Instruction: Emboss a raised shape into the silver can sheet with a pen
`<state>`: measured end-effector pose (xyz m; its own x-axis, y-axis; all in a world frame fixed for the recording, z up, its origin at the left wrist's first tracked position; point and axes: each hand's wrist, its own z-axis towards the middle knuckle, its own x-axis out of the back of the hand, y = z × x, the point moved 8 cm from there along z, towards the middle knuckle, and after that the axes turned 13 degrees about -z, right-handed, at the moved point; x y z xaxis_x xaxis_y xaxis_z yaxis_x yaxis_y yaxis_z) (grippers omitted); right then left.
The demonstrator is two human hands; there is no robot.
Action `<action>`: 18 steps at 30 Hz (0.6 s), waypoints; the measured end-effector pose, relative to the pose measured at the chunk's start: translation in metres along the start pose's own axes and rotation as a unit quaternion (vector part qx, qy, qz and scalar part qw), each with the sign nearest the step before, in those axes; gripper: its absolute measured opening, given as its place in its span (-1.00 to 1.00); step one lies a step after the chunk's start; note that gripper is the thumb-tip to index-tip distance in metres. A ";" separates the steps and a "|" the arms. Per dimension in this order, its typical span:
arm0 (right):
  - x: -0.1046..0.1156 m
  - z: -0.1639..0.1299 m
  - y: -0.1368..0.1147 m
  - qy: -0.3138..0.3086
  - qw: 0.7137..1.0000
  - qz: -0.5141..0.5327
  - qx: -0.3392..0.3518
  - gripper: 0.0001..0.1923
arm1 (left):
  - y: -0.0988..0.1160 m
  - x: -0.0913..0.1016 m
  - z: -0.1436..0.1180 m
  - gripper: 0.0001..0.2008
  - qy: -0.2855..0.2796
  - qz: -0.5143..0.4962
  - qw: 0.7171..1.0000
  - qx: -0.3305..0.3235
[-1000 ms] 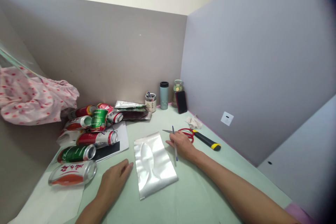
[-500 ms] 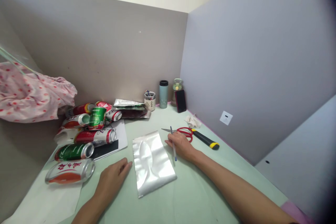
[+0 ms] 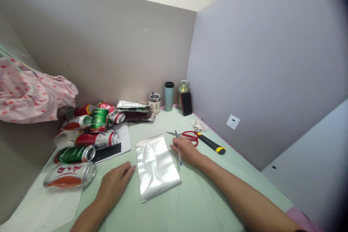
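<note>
Pale-green desk (image 3: 209, 203): right hand (image 3: 187, 149) pinches a ballpoint pen (image 3: 179, 157) beside a silver foil sheet (image 3: 160, 172); left hand (image 3: 115, 180) rests near its opposite edge, finger closure unclear.

Open tabletop (image 3: 195, 204) in front of silver sheet (image 3: 163, 169); cans (image 3: 95, 139) obstructive at left.

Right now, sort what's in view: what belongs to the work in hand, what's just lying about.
Probably in the job:
pen, in the right hand
silver foil, beside the left hand

Apparently just lying about:
scissors
black-and-yellow tool
cans
flask
phone
crumpled tissue
</note>
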<state>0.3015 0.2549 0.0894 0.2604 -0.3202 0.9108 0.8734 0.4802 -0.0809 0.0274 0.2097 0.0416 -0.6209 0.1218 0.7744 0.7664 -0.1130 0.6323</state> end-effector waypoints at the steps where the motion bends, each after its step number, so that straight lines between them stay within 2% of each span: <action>1: -0.001 0.000 0.000 -0.003 1.000 0.002 0.000 -0.79 | 0.000 0.000 0.000 -0.63 0.000 0.000 1.000 0.000; 18: -0.011 -0.001 0.005 -0.036 0.999 0.027 -0.013 -0.82 | 0.003 0.001 -0.002 -0.64 0.002 0.002 1.000 -0.007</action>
<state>0.3039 0.2595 0.0788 0.2788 -0.2340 0.9314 0.8696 0.4731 -0.1414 0.0289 0.2077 0.0445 -0.6189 0.1180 0.7765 0.7663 -0.1262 0.6300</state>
